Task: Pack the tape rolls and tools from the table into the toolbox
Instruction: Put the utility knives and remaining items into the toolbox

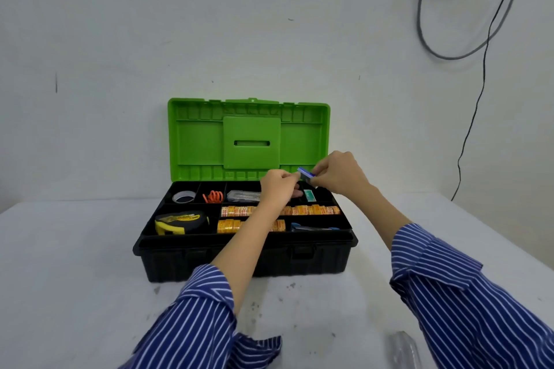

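I see a white table (75, 263) carrying the black toolbox (245, 260), its green lid (198, 141) standing upright. In the tray lie a yellow tape measure (180, 222), rows of orange tape rolls (236, 210) and a clear tape roll (183, 197). Above the tray's right rear, my right hand (338, 174) and left hand (278, 189) both pinch a small blue box (305, 174).
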